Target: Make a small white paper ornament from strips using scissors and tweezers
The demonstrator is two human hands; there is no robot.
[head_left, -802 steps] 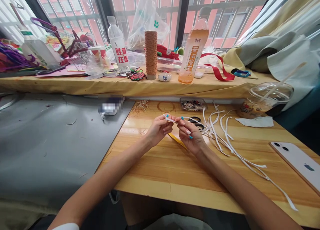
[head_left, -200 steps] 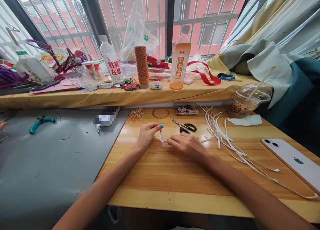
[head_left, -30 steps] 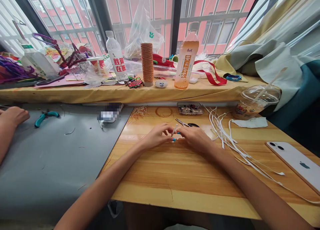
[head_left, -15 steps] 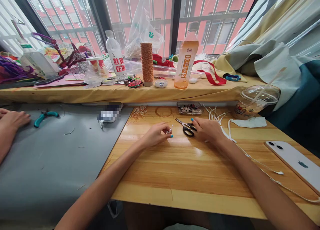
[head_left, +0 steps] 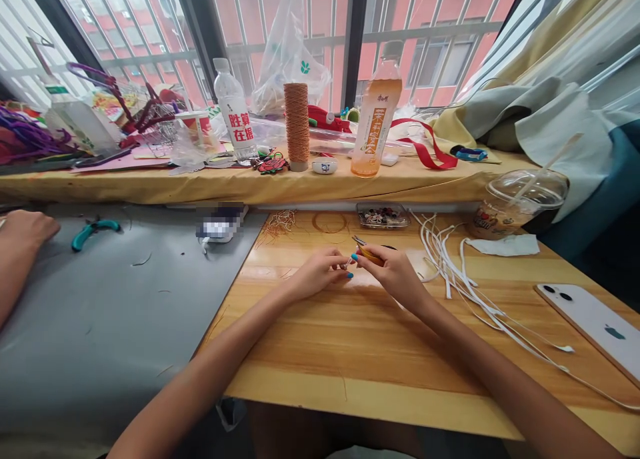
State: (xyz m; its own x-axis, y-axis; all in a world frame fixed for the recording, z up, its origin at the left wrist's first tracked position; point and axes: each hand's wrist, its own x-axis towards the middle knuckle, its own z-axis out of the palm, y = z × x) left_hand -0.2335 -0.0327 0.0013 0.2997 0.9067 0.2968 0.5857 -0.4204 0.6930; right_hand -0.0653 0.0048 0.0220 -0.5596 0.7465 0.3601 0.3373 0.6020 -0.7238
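My left hand (head_left: 324, 272) is closed in a pinch, a small white piece of cord (head_left: 345, 264) between its fingertips. Just to its right, my right hand (head_left: 397, 279) is closed on a slim orange-yellow tool (head_left: 371, 255) whose exact kind is unclear. The fingertips of both hands nearly meet, with the right thumb close to the white cord. Behind the right hand are black-handled scissors (head_left: 358, 240), mostly hidden; the metal tips and a bit of black handle show.
White cords (head_left: 453, 266) spread across the table's right side, near a phone (head_left: 595, 326) and a lidded cup (head_left: 515, 206). A clear bead box (head_left: 383, 216) sits at the back. On the left grey surface are teal pliers (head_left: 93, 232) and another person's hand (head_left: 33, 229).
My right hand has moved left and toward me, up to my left hand, and the orange-yellow tool now shows in it. More of the white cords is uncovered.
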